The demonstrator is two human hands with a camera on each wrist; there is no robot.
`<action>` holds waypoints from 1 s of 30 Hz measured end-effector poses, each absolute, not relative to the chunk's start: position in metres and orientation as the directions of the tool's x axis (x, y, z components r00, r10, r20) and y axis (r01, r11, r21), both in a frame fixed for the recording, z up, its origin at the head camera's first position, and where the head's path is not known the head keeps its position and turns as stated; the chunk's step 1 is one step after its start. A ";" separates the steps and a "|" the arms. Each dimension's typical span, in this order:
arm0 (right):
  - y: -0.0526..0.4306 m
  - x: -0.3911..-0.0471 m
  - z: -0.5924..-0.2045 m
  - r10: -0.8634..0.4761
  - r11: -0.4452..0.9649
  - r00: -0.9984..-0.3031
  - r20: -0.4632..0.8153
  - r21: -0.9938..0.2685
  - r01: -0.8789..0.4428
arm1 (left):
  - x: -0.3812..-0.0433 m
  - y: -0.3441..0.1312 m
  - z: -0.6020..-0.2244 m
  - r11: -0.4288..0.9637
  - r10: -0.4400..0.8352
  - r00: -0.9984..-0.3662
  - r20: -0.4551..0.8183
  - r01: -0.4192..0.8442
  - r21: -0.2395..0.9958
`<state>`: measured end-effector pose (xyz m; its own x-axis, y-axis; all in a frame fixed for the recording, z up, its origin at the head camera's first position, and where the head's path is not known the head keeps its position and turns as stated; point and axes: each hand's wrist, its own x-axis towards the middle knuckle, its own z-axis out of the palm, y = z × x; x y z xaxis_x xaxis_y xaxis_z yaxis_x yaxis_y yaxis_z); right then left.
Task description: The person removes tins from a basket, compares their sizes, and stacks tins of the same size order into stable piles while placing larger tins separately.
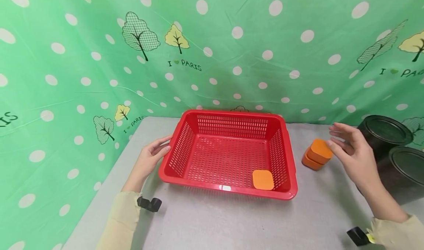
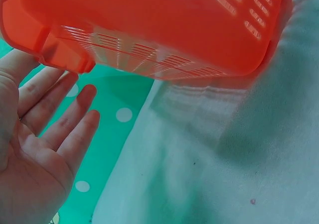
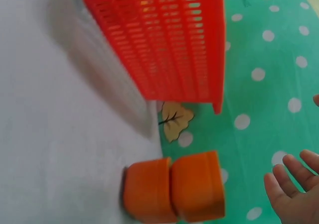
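Note:
A red plastic basket (image 1: 228,192) with slotted walls stands on the table. My left hand (image 1: 154,156) is at its left rim; in the left wrist view the extended fingers (image 2: 75,134) reach the basket's rim (image 2: 65,59) from below. Inside the basket, in the near right corner, lies an orange rounded-square block (image 1: 263,180). To the basket's right, two similar orange pieces are stacked, an upper one (image 1: 319,151) on a lower one (image 1: 311,163). My right hand (image 1: 356,156) is just right of this stack, fingers spread loosely and holding nothing; the right wrist view shows a gap between them.
Two dark lidded cylinders (image 1: 385,132) (image 1: 407,169) stand at the right, close behind and beside the right hand. A green dotted cloth (image 1: 212,66) hangs behind and along the left of the pale table (image 1: 212,224).

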<state>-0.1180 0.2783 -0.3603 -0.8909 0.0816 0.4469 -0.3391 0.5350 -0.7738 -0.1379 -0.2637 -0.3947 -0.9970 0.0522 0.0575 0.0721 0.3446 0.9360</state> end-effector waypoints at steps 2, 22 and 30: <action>0.273 -0.119 -0.356 0.068 0.527 -0.884 0.463 -0.769 -0.363 | -0.138 -0.264 -0.395 0.342 0.050 -0.997 0.058 0.072 0.937; 0.207 -0.150 -0.309 -0.157 0.390 -0.827 0.540 -0.735 -0.555 | -0.137 -0.264 -0.394 0.337 0.054 -0.996 0.065 0.080 0.938; 0.174 -0.175 -0.293 -0.387 0.264 -0.788 0.479 -0.761 -0.592 | -0.138 -0.264 -0.397 0.341 0.055 -0.996 0.072 0.086 0.936</action>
<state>-0.1752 0.1737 -0.2925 -0.7879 -0.3873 0.4788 -0.5924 0.2642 -0.7611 -0.1382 -0.2644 -0.3965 -0.9959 0.0545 0.0716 0.0859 0.3410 0.9361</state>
